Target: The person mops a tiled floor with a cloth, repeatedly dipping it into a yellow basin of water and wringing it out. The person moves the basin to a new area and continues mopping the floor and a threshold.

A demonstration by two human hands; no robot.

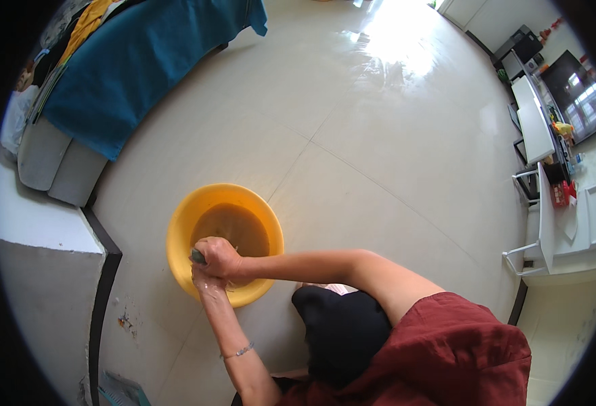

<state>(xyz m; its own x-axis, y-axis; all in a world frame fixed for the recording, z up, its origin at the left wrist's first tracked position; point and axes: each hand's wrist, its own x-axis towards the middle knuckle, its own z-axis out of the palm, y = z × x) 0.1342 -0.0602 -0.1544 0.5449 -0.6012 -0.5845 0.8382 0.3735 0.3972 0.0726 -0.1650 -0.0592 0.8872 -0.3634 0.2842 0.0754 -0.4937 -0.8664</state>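
Observation:
A yellow plastic basin stands on the tiled floor with murky brown water in it. Over its near left side my right hand is closed around a dark wet cloth-like bundle, its forearm reaching in from the right. Directly below it, my left hand is wet and presses against the right one; its fingers are mostly hidden, and it seems to grip the lower part of the same bundle. A beaded bracelet circles my left wrist.
A grey sofa under a teal cover stands at upper left. A dark-edged wall corner is close on the left, with a dustpan-like plastic item at its foot. White furniture lines the right wall.

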